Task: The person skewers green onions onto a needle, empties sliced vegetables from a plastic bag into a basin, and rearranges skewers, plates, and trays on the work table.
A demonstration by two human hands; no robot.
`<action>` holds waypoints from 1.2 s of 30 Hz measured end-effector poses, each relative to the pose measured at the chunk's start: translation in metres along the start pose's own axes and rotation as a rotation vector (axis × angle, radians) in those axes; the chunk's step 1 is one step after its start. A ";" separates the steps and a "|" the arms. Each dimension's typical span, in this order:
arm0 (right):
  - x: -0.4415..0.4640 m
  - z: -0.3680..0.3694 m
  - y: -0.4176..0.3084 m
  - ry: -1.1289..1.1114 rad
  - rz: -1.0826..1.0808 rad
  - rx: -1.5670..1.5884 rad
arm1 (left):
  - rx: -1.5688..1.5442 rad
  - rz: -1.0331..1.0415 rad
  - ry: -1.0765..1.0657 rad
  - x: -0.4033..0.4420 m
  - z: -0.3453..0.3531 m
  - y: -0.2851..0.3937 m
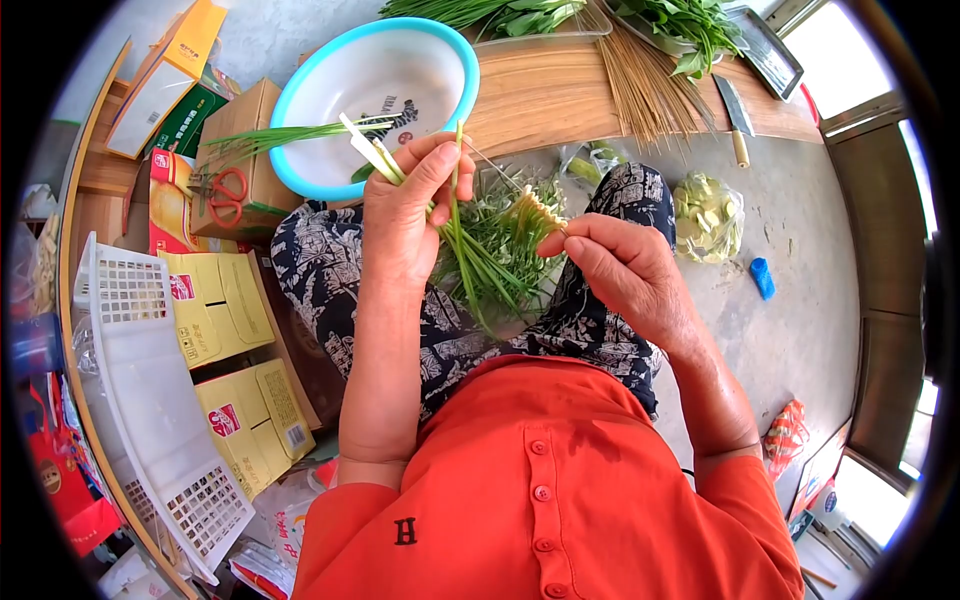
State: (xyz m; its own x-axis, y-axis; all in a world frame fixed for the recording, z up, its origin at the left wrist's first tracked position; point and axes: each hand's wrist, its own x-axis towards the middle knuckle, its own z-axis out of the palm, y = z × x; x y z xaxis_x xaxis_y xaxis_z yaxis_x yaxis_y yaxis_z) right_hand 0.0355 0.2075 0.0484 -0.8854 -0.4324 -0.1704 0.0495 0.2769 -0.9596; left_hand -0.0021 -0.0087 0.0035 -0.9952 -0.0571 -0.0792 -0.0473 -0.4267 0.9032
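Note:
My left hand (pixel 415 195) is closed around a few long green chive stalks (pixel 470 250), whose pale ends stick out above the fingers and whose leaves droop toward the lap. A thin bamboo skewer (pixel 492 162) runs from near the left fingertips to my right hand (pixel 625 270). Pale-green folded pieces (pixel 535 210) are bunched on the skewer just ahead of the right fingers, which pinch at that end. Beneath both hands, between the knees, lies a heap of loose green leaves (pixel 500 275).
A blue-rimmed basin (pixel 310 115) stands ahead to the left, green stalks (pixel 265 138) across its rim. On the wooden board (pixel 540 95) are loose skewers (pixel 650 85) and a knife (pixel 735 115). A bag of cut vegetables (pixel 708 218) sits right; red scissors (pixel 228 195) lie left.

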 end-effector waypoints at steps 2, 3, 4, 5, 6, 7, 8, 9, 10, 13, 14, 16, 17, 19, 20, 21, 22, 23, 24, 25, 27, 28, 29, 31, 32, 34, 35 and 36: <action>0.000 0.000 0.000 -0.003 0.008 0.003 | 0.020 0.011 -0.002 0.000 -0.001 0.002; -0.001 0.000 -0.001 -0.008 0.019 0.012 | 0.029 0.014 0.000 0.000 -0.001 0.002; -0.001 -0.001 -0.002 -0.012 0.029 0.021 | 0.037 0.017 0.002 0.000 -0.002 0.003; -0.001 -0.001 -0.002 -0.013 0.030 0.021 | 0.037 0.017 0.002 0.000 -0.002 0.003; -0.001 -0.001 -0.002 -0.019 0.031 0.023 | 0.042 0.018 -0.003 0.000 -0.003 0.004; -0.001 -0.002 -0.002 -0.025 0.033 0.024 | 0.047 0.019 -0.007 0.000 -0.003 0.004; -0.001 -0.001 -0.001 -0.025 0.033 0.025 | 0.047 0.019 -0.007 0.000 -0.004 0.004; -0.001 -0.001 0.001 -0.020 0.004 0.016 | 0.059 0.025 -0.013 0.000 -0.005 0.005; -0.001 -0.001 0.002 -0.015 -0.024 0.007 | 0.071 0.031 -0.018 0.000 -0.005 0.005; -0.002 -0.002 -0.001 -0.036 0.044 0.062 | 0.073 0.016 -0.040 0.000 -0.006 0.008; -0.002 -0.003 0.000 -0.037 0.044 0.062 | 0.073 0.016 -0.040 0.000 -0.007 0.009; -0.003 -0.004 0.002 -0.054 0.047 0.079 | 0.075 0.011 -0.089 0.000 -0.008 0.011; -0.003 -0.004 0.002 -0.055 0.048 0.079 | 0.075 0.011 -0.088 0.000 -0.009 0.012; -0.004 -0.005 0.000 -0.070 0.058 0.112 | 0.097 0.000 -0.112 0.000 -0.009 0.014; -0.004 -0.005 0.000 -0.069 0.058 0.112 | 0.097 0.000 -0.112 0.000 -0.009 0.015; -0.004 -0.004 0.000 -0.072 0.053 0.110 | 0.104 0.002 -0.114 0.000 -0.010 0.016; -0.004 -0.004 -0.001 -0.074 0.048 0.107 | 0.111 0.004 -0.116 -0.001 -0.009 0.016; -0.004 -0.004 -0.001 -0.074 0.048 0.108 | 0.112 0.003 -0.116 -0.001 -0.009 0.017; -0.004 -0.004 -0.002 -0.078 0.058 0.120 | 0.120 -0.003 -0.104 -0.002 -0.008 0.018; -0.004 -0.004 -0.003 -0.083 0.067 0.131 | 0.129 -0.009 -0.093 -0.002 -0.008 0.019; -0.003 -0.003 -0.004 -0.078 0.059 0.137 | 0.210 -0.024 -0.093 -0.004 -0.005 0.019; -0.002 -0.002 -0.005 -0.074 0.053 0.143 | 0.290 -0.041 -0.094 -0.006 -0.003 0.018; -0.001 -0.001 -0.005 -0.073 0.053 0.143 | 0.292 -0.064 -0.115 -0.010 0.005 0.017; 0.002 0.001 -0.006 -0.069 0.056 0.170 | 0.261 -0.057 -0.153 -0.013 0.009 0.010; 0.005 0.002 -0.004 -0.066 0.057 0.171 | 0.271 -0.038 -0.163 -0.014 0.010 0.008; 0.010 0.001 0.003 -0.038 0.012 0.182 | 0.340 0.020 -0.152 -0.014 0.013 0.009; 0.010 -0.001 0.004 -0.017 0.041 0.235 | 0.413 0.083 -0.135 -0.012 0.012 0.010; 0.013 0.000 0.007 -0.018 0.040 0.235 | 0.414 0.084 -0.133 -0.011 0.009 0.007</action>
State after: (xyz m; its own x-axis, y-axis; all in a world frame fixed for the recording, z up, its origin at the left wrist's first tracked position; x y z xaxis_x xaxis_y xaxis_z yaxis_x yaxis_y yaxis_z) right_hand 0.0240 0.2036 0.0395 -0.8723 -0.4410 -0.2113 0.1925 0.0875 -0.9774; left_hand 0.0078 -0.0028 0.0146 -0.9981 0.0524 0.0320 0.0307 -0.0260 0.9992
